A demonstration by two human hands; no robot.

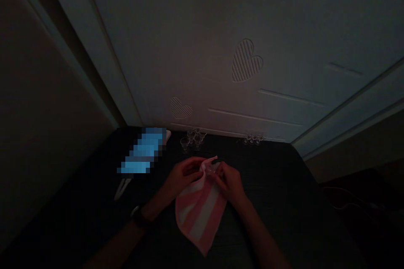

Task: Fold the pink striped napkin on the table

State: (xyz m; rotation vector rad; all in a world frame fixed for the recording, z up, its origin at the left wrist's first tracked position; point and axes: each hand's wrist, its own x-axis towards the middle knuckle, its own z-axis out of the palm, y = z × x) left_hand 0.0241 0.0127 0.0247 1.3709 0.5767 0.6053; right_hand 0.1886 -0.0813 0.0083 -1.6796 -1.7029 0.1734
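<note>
The room is dim. A pink-and-white striped cloth [202,210] hangs from my hands, one corner pointing down toward me. My left hand [184,174] is closed on the cloth's upper part, with a fold of it over the fingers. A small clear glass [212,170] shows faintly between my hands, against the cloth. The fingers of my right hand [230,178] are pinched at the glass's right side, beside the cloth. The glass's exact shape is partly hidden by the fingers and the darkness.
Several small stemmed glasses [194,138] stand at the back of the dark table [284,201]. More small glass pieces [253,139] sit farther right by the white panel [202,59]. A lit, blurred-out phone screen [143,151] is at the left, with a white strap [122,188] below it.
</note>
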